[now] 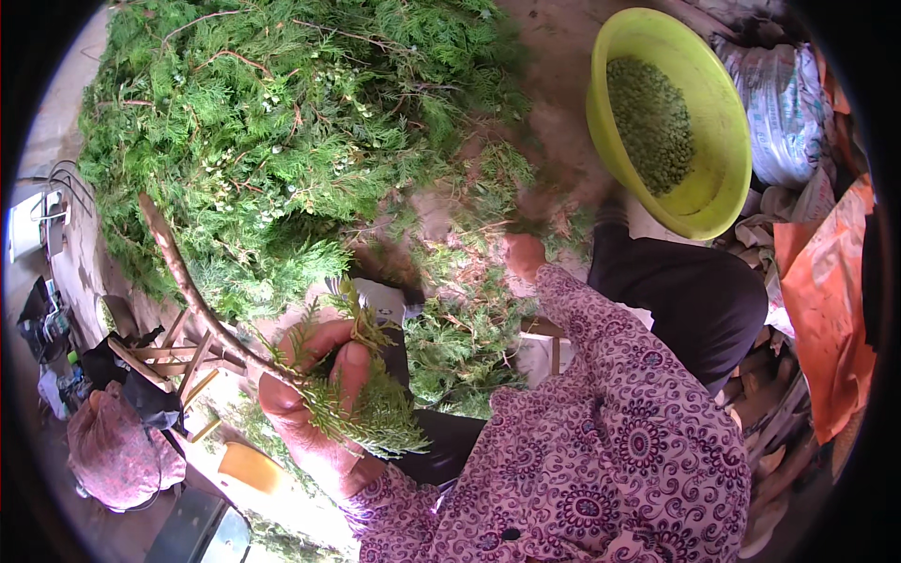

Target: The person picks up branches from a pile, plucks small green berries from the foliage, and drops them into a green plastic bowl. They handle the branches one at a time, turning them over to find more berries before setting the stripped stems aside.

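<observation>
In my left hand (pixel 282 399) is a conifer branch (pixel 192 296), gripped with bent fingers and thumb. Its bare brown stem slants up to the left, and green scaly sprigs hang below and right of the hand. My right hand (pixel 524 255) reaches over loose trimmings (pixel 469 272) on the ground between my legs. Its fingers are hidden from sight, so whether it holds anything does not show. A large heap of cut conifer branches (pixel 282 141), with small pale cones among the leaves, lies ahead on the left.
A yellow-green basin (pixel 730 178) with small green cones or berries in it stands at the far right. Beyond it are a white sack (pixel 774 113) and an orange sheet (pixel 826 310). At left are a wooden folding stool (pixel 178 357), a pink cloth bundle (pixel 117 455) and a yellow object (pixel 253 467).
</observation>
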Motion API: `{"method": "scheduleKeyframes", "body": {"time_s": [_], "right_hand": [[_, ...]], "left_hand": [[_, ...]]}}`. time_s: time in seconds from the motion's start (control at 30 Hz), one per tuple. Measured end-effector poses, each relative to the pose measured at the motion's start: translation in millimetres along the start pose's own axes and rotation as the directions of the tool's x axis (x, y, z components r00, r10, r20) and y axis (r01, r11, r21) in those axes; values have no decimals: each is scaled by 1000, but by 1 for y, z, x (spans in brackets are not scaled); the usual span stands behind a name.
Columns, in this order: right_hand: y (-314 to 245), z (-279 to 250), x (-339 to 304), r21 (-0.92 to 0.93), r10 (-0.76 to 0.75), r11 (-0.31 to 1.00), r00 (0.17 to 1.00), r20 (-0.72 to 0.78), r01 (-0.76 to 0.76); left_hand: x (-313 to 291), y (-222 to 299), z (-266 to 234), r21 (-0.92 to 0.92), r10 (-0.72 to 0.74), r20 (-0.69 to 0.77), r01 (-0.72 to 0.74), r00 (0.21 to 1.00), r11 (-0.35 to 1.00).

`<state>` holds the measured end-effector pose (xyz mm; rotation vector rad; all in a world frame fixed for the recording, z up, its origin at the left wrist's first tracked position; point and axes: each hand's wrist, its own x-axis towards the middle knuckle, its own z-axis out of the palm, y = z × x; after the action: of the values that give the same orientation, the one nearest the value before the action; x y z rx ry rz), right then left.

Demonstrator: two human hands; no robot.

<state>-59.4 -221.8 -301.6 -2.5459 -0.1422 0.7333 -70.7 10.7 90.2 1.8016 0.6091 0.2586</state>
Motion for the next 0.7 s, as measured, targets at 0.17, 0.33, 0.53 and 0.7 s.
{"method": "scheduleKeyframes", "body": {"time_s": [0.17, 0.33, 0.53, 0.7], "right_hand": [[-18, 7, -1, 203, -296, 934, 955, -16, 293], [-34, 37, 6, 104, -229, 969, 973, 38, 224], [-54, 27, 6, -23, -170, 985, 983, 70, 172], [-36, 47, -4, 136, -348, 934, 928, 136, 330]], "left_hand": [[0, 1, -10, 12, 3, 47, -3, 999, 1000], [0, -3, -10, 46, 21, 81, -25, 996, 999], [-7, -7, -8, -18, 6, 23, -6, 1000, 1000], [-12, -8, -8, 1, -13, 35, 12, 999, 1000]]}}
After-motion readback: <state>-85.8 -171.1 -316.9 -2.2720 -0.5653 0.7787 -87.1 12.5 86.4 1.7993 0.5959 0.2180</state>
